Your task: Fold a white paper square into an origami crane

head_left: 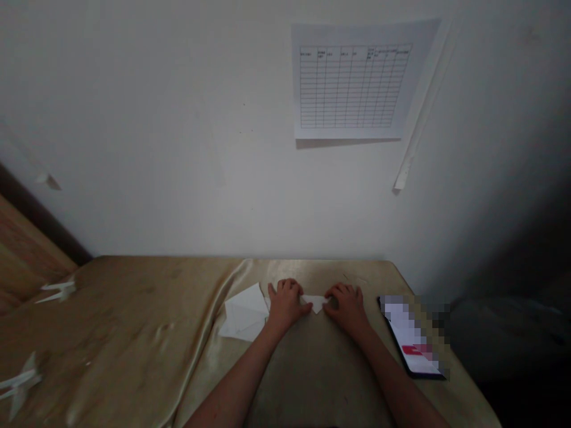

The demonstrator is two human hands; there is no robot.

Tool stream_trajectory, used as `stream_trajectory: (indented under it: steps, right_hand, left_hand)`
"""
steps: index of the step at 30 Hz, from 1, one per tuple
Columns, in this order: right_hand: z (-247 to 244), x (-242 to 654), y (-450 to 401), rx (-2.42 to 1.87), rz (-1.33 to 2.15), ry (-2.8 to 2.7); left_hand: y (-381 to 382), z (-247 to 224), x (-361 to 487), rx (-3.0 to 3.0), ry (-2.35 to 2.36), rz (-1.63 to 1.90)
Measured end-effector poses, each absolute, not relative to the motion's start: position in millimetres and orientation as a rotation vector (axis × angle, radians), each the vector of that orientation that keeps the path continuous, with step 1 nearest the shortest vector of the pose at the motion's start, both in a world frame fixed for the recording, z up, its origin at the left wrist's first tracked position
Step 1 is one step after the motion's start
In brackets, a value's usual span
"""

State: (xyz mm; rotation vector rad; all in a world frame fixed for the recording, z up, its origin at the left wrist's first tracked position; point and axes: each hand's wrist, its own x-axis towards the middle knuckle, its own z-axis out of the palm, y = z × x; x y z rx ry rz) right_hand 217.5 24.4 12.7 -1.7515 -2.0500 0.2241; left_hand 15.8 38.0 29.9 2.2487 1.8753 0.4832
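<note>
A small folded piece of white paper (316,303) lies on the cloth-covered table, its lower edge coming to a point. My left hand (288,302) has its fingers bent round the left end of this piece, the thumb just below it. At the right end, my right hand (345,304) pinches the paper between thumb and forefinger. Several white sheets (245,314), some with creases, lie beside my left wrist and are partly covered by it.
A phone (413,339) with a lit, partly pixelated screen lies right of my right forearm. Folded white paper shapes (22,383) rest on the table (134,345) at far left. A printed chart (352,83) hangs on the wall behind.
</note>
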Motion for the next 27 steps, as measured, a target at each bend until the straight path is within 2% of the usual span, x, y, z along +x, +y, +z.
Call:
stream_trajectory:
  steps: [7,27]
  right_hand:
    - [9,214,23,-1.774,0.207,-2.028]
    - [12,212,17,-1.758,0.207,-2.031]
  left_hand:
    - [31,36,19,2.262,1.877,0.4]
    - [40,27,7,2.214,1.772,0.437]
